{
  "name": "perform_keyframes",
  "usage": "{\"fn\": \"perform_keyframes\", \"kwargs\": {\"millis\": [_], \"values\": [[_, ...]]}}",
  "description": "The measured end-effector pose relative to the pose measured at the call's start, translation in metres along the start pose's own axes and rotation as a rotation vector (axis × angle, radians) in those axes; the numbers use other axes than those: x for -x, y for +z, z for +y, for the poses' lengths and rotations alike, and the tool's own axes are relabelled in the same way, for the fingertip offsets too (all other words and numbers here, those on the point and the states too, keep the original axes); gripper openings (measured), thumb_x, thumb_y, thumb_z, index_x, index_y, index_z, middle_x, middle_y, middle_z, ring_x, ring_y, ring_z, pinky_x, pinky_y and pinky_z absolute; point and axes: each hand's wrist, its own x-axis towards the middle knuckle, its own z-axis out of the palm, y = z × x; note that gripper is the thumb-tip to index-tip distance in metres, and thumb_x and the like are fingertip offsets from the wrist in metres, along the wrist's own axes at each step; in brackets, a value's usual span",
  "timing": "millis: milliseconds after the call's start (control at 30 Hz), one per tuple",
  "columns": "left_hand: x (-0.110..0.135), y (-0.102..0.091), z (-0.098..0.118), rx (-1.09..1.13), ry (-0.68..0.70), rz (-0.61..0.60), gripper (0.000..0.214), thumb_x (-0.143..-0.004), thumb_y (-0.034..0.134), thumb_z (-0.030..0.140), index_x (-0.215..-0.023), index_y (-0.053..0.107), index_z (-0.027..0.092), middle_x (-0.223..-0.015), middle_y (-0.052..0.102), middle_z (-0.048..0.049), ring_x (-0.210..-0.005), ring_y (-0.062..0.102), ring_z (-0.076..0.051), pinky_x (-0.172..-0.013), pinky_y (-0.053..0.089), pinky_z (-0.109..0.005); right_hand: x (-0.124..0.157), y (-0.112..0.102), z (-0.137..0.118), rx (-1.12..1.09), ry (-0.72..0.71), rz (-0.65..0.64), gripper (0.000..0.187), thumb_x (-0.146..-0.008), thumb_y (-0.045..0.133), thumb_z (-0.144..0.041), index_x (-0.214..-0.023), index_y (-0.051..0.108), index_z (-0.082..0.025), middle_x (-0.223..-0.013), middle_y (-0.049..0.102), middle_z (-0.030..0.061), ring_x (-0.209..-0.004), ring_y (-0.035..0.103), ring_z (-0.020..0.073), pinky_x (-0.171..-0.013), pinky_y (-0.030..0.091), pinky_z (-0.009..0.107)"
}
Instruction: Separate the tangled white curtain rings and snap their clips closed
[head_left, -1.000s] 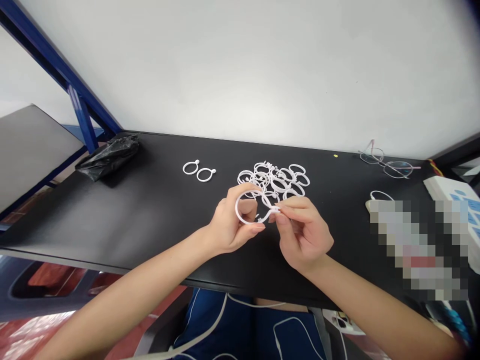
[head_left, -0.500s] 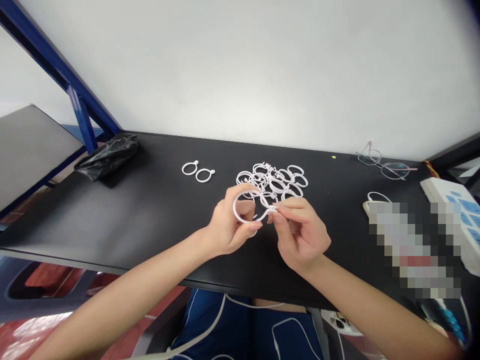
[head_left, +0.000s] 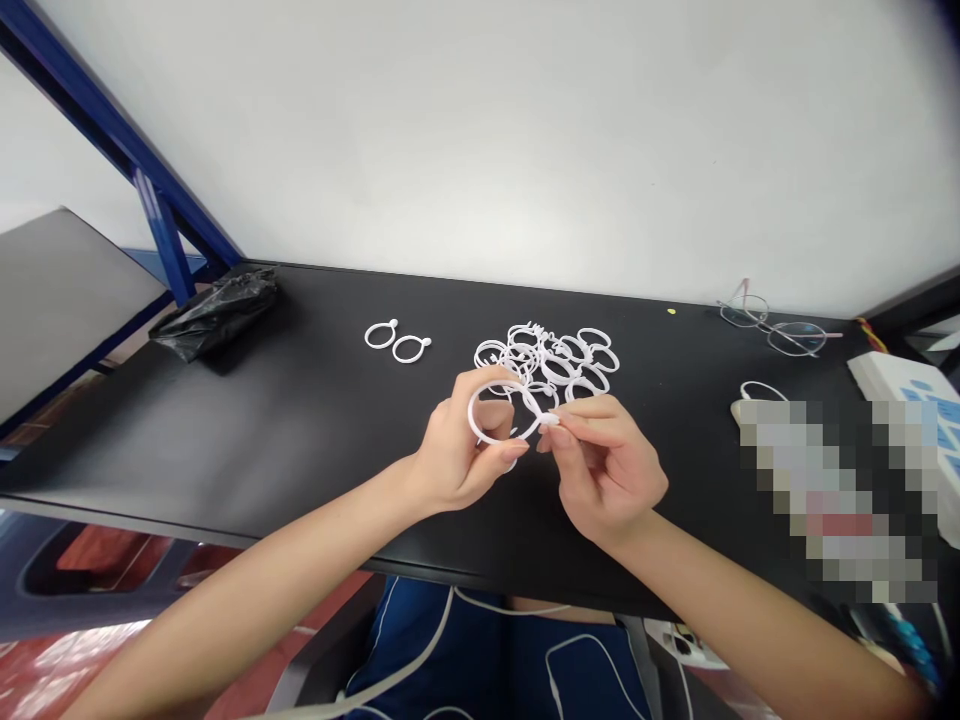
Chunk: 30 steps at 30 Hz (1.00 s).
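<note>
My left hand [head_left: 457,452] is closed round a white plastic ring [head_left: 501,413], held up above the black table [head_left: 300,440]. My right hand [head_left: 604,462] pinches the ring's right end, by its small tab, between thumb and forefinger. Just behind both hands lies a pile of several white rings [head_left: 551,356]. Two more white rings [head_left: 398,342] lie side by side, apart from the pile, to its left.
A crumpled black plastic bag [head_left: 217,311] sits at the table's far left by a blue metal frame [head_left: 161,232]. A pair of glasses [head_left: 776,326] lies at the far right. A white device with blue buttons [head_left: 919,400] and a blurred patch are at the right edge.
The ring's loose end, hanging open below a second ago, has been brought up against the tab in my right fingers, so the ring now looks closed. Both hands stay in place.
</note>
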Motion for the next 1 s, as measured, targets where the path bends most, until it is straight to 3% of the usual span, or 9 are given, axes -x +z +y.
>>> {"fn": "perform_keyframes", "kwargs": {"millis": [200, 500, 800, 1000], "values": [[-0.009, -0.003, 0.007, -0.134, 0.042, 0.043, 0.031, -0.097, 0.041, 0.051, -0.104, 0.048, 0.021, -0.054, 0.04, 0.0063, -0.04, 0.039, -0.011, -0.043, 0.033, -0.027, 0.001, -0.001, 0.0, -0.006, 0.001, -0.001, 0.032, -0.085, 0.061, -0.004, -0.109, 0.065, -0.024, -0.089, 0.072, 0.0035, -0.07, 0.067, 0.0162, -0.052, 0.057, 0.029], [-0.006, -0.008, -0.001, -0.069, 0.003, 0.167, 0.033, -0.094, 0.051, 0.046, -0.112, 0.053, 0.017, -0.052, 0.036, 0.0094, -0.039, 0.032, -0.007, -0.04, 0.028, -0.022, -0.003, 0.0, 0.002, -0.115, 0.016, -0.016, 0.035, -0.081, 0.069, -0.011, -0.113, 0.062, -0.022, -0.091, 0.07, 0.0055, -0.067, 0.064, 0.0157, -0.052, 0.057, 0.03], [-0.017, -0.023, -0.003, -0.225, -0.038, 0.321, 0.033, -0.089, 0.056, 0.047, -0.093, 0.066, 0.016, -0.06, 0.054, 0.0026, -0.05, 0.049, -0.009, -0.053, 0.043, -0.023, -0.003, 0.002, 0.002, -0.048, 0.023, -0.037, 0.026, -0.082, 0.067, -0.011, -0.105, 0.062, -0.022, -0.081, 0.07, 0.0027, -0.065, 0.066, 0.0155, -0.054, 0.058, 0.03], [-0.021, -0.023, -0.001, -0.254, -0.032, 0.296, 0.032, -0.088, 0.057, 0.046, -0.089, 0.066, 0.015, -0.06, 0.058, 0.0014, -0.051, 0.051, -0.01, -0.053, 0.043, -0.023, -0.005, 0.003, 0.001, -0.044, 0.04, -0.054, 0.023, -0.082, 0.066, -0.011, -0.102, 0.062, -0.021, -0.081, 0.069, 0.003, -0.062, 0.065, 0.0142, -0.054, 0.057, 0.029]]}}
